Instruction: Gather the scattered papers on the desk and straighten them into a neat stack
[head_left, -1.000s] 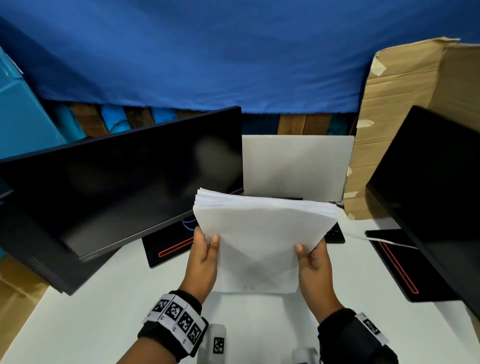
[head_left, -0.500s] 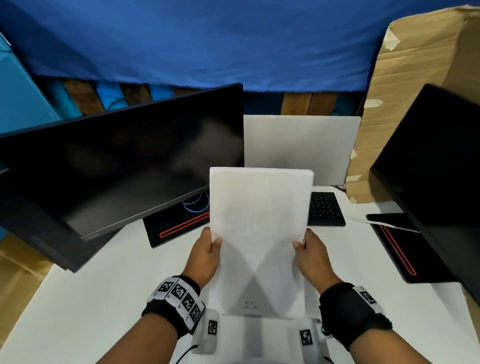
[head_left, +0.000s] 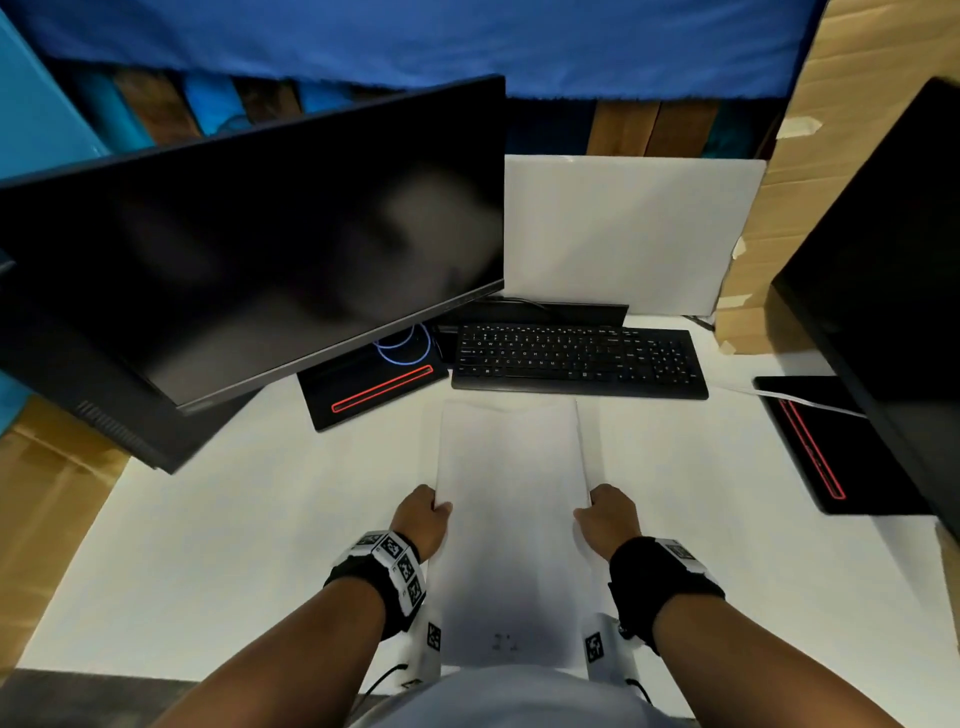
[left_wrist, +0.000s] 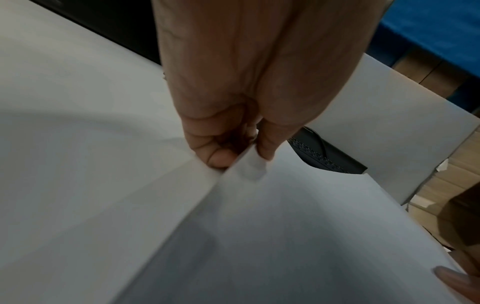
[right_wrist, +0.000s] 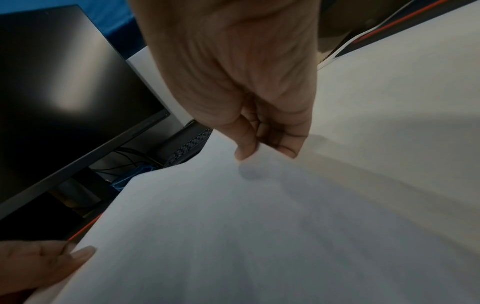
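Note:
A white paper stack (head_left: 511, 519) lies lengthwise on the white desk (head_left: 234, 545), its near end at the desk's front edge. My left hand (head_left: 423, 514) pinches its left edge and my right hand (head_left: 605, 514) pinches its right edge, both about midway along. In the left wrist view the left hand (left_wrist: 233, 158) has its thumb on top of the paper stack (left_wrist: 285, 236) and its fingers beneath. The right wrist view shows the right hand (right_wrist: 262, 152) holding the paper stack (right_wrist: 233, 236) the same way. The edges look even.
A black keyboard (head_left: 576, 358) sits just beyond the stack. A dark monitor (head_left: 260, 244) leans at the left on a red-lined base (head_left: 374, 384). A second monitor (head_left: 883, 260) stands right; a thin white sheet (head_left: 800, 400) crosses its base. A white board (head_left: 623, 234) and cardboard (head_left: 831, 78) stand behind.
The stack was held up on end in front of the keyboard; both hands have lowered it flat toward the desk and nearer my body, uncovering the keyboard.

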